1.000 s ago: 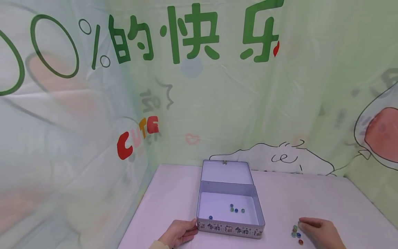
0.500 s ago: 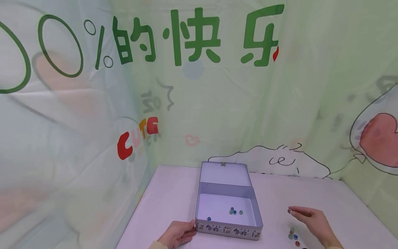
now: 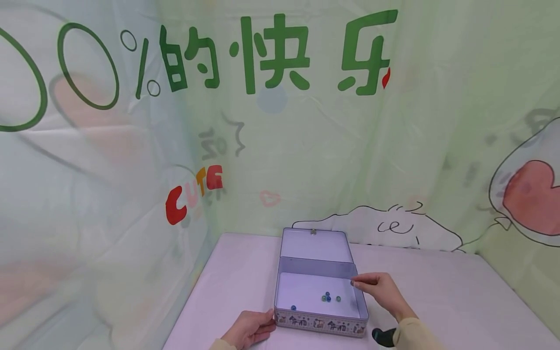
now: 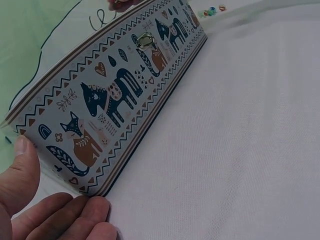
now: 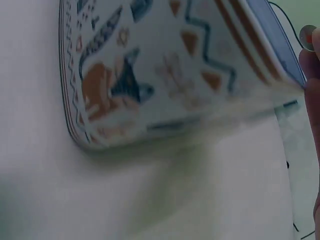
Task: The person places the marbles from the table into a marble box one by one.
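Observation:
A hinged tin box (image 3: 321, 326) printed with animals lies with its lid (image 3: 315, 244) folded back on the table. Several glass marbles (image 3: 328, 298) lie on its floor, and one blue marble (image 3: 293, 307) sits apart near the front left. At the front left corner my left hand (image 3: 251, 328) holds the box, thumb (image 4: 22, 157) against the side and fingers low by the bottom edge. My right hand (image 3: 380, 290) pinches a marble (image 5: 307, 37) between thumb and fingertips, over the box's right rim.
Beyond the box's far end, more loose marbles (image 4: 212, 10) lie on the table in the left wrist view; in the head view my right sleeve (image 3: 415, 335) covers their place. A dark object (image 3: 384, 337) shows beside that sleeve. Printed curtains (image 3: 323, 160) enclose the table.
My right hand has lifted a marble from the pile on the right and carried it left to the box's right rim. My left hand stays at the corner.

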A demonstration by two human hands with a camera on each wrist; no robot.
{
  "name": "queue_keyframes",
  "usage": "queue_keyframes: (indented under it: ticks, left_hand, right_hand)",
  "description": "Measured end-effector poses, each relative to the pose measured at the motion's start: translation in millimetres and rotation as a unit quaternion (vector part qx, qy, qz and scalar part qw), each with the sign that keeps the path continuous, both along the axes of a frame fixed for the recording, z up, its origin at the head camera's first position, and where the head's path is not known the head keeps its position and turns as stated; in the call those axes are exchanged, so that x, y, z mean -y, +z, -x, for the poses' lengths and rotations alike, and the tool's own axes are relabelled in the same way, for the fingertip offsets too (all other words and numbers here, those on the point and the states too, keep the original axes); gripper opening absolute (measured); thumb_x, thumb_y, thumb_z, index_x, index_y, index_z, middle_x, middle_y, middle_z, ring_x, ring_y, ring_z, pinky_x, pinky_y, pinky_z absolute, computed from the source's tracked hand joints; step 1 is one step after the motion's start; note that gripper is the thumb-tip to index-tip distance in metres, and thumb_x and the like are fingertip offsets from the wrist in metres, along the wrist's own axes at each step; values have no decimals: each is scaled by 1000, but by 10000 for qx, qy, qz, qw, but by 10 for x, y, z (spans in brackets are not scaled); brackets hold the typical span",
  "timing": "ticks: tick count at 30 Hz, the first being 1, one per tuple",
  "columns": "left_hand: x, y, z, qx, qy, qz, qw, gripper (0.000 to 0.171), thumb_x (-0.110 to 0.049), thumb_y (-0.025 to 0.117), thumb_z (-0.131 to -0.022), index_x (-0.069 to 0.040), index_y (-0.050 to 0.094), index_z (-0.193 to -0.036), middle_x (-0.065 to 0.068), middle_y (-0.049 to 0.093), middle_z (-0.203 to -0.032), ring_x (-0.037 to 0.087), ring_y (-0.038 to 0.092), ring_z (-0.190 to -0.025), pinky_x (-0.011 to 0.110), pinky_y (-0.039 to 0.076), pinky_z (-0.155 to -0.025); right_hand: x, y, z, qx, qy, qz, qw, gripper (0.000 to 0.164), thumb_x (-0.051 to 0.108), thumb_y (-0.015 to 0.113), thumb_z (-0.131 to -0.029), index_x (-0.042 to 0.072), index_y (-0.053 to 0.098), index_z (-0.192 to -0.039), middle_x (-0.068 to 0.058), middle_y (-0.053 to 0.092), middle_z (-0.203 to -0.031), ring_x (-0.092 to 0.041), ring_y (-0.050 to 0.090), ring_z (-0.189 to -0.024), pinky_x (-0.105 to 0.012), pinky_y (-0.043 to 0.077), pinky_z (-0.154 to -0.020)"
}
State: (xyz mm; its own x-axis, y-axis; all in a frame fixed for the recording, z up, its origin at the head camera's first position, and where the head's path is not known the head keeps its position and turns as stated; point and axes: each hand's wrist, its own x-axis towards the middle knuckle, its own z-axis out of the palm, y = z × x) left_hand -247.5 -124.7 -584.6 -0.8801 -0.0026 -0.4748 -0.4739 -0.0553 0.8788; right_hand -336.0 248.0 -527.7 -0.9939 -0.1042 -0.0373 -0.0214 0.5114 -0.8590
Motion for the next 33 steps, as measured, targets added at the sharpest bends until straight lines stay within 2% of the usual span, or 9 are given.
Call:
queue_keyframes:
  ticks: [4, 9, 19, 25, 33]
  left_hand:
    - [-4, 8, -11, -32, -5, 4, 10000, 44, -24, 74, -96, 15, 66, -114, 21, 77, -102, 26, 76, -94, 44, 62, -89]
    - [-9, 14, -7, 5, 7, 62, 10000, 43, -24, 73, -97, 15, 67, -114, 20, 78, -101, 24, 76, -92, 41, 63, -87]
    - [-12, 31, -21, -38, 30, 95, 9999, 40, -24, 73, -97, 13, 69, -112, 21, 78, -101, 25, 76, -93, 42, 63, -87]
    - [-13, 36, -21, -36, 53, 90, 9999, 40, -24, 73, -96, 13, 69, -112, 21, 78, -101, 25, 76, -93, 42, 63, -87]
    - [-19, 43, -14, 21, 102, 122, 9999, 39, -23, 73, -96, 13, 69, -112, 21, 78, -101, 25, 77, -92, 42, 63, -88]
  right_hand:
    - [197, 16, 30, -188, 292, -34, 9994, 21, 12, 76, -92, 3, 78, -110, -10, 78, -108, -17, 71, -98, -40, 61, -88]
    - [315, 54, 53, -312, 617, -91, 9976, 22, 12, 76, -92, 0, 77, -111, -10, 79, -104, -16, 71, -93, -38, 61, -86]
    - [463, 65, 71, -107, 671, -46, 9977, 23, 11, 77, -91, 1, 77, -111, -8, 79, -103, -17, 73, -94, -40, 61, -88]
    - [522, 31, 79, -176, 785, -180, 9966, 23, 9, 78, -89, 1, 77, -110, -8, 79, -101, -16, 72, -91, -38, 62, -85]
    - [579, 90, 45, -141, 876, -182, 9959, 22, 6, 77, -90, -1, 76, -111, -11, 78, -104, -18, 73, -92, -39, 62, -85]
